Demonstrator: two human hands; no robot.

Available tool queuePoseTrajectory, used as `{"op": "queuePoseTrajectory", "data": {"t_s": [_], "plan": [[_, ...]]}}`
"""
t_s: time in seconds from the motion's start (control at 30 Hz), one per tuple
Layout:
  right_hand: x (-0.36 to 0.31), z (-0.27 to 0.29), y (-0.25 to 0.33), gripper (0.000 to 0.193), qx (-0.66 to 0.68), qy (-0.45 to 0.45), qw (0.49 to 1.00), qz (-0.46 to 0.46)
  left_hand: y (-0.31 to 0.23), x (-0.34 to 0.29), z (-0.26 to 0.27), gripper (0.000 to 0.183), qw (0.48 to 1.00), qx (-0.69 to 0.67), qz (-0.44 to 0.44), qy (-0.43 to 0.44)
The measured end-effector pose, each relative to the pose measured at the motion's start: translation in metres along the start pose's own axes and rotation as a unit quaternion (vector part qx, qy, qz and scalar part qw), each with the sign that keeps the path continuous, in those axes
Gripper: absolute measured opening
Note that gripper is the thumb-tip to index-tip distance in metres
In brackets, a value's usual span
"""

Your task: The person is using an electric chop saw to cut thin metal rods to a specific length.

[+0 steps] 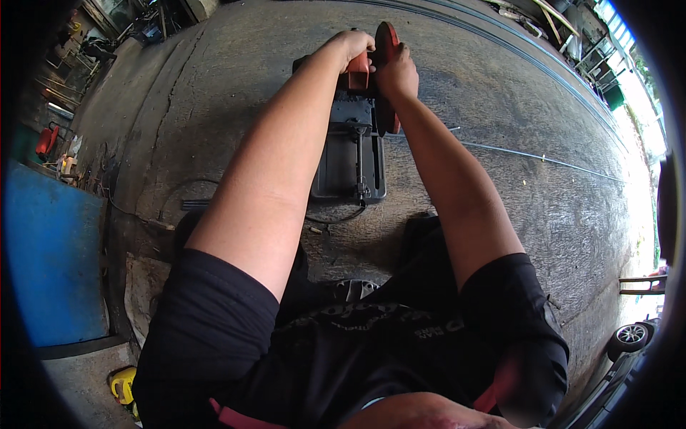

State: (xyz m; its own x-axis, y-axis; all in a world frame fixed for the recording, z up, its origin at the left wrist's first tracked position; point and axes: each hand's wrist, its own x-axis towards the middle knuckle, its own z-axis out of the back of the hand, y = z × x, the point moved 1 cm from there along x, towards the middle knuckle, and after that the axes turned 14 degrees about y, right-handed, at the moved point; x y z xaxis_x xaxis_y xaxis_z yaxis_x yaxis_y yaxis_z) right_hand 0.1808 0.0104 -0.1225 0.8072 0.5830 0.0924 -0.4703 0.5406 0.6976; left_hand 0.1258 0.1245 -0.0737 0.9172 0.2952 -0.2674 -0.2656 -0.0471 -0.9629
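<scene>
Red disc (386, 41), right hand (398, 74) (outstretched) alongside

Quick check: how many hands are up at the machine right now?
2: the left hand on the red housing, the right hand at the red disc. Fingers are partly hidden.

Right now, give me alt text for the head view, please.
A person's left hand is on the orange-red part of a cut-off machine on the floor, the right hand against its reddish disc. A thin rod extends rightward; a blue panel stands far left.
</scene>
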Motion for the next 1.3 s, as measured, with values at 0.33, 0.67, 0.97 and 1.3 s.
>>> {"op": "queuePoseTrajectory", "data": {"t_s": [0.33,0.67,0.97,1.3], "plan": [[-0.023,-0.015,-0.011,0.058,0.011,-0.062,0.998,0.018,0.022,-0.017,-0.010,0.021,0.998,0.054,-0.016,-0.027],[-0.049,-0.025,-0.019,0.065,0.011,-0.077,0.997,0.019,0.040,-0.040,-0.025,0.028,0.994,0.077,0.043,-0.067],[-0.065,-0.035,-0.029,0.064,0.018,-0.088,0.996,0.021,0.057,-0.054,-0.034,0.030,0.989,0.079,0.043,-0.114],[-0.077,-0.046,-0.041,0.067,0.023,-0.086,0.996,0.027,0.080,-0.054,-0.034,0.029,0.980,0.158,0.028,-0.119]]}}
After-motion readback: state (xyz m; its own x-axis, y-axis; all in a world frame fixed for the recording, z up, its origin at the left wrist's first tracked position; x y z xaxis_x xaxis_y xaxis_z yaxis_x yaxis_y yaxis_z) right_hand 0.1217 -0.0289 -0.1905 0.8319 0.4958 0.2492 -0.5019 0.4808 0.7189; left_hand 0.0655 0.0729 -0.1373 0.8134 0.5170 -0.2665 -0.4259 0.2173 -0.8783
